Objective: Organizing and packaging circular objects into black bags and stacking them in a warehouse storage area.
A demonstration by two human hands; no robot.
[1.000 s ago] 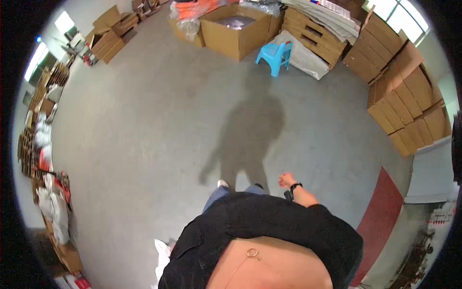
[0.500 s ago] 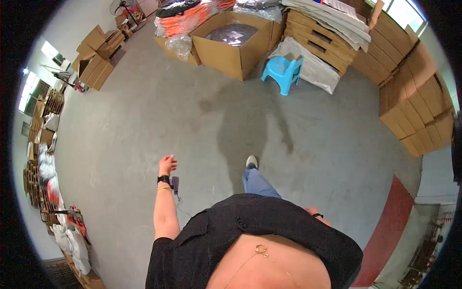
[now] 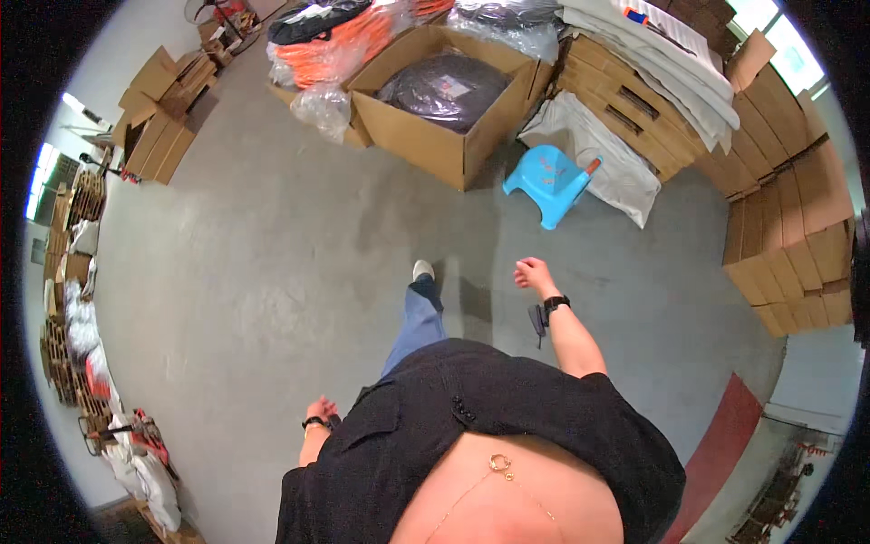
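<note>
Right hand (image 3: 533, 273), loosely curled and empty, hangs over a grey floor (image 3: 254, 299).
Left hand (image 3: 321, 409) hangs lower beside the black shirt (image 3: 544, 399), fingers partly bent; whether it grips anything cannot be told. Beyond the right hand, apart from it, a blue plastic stool (image 3: 546, 179) stands near an open cardboard box (image 3: 408, 150) holding a dark wrapped bundle (image 3: 442, 91); stacked brown cartons (image 3: 793, 227) line the right side, above a red strip (image 3: 720, 446).
</note>
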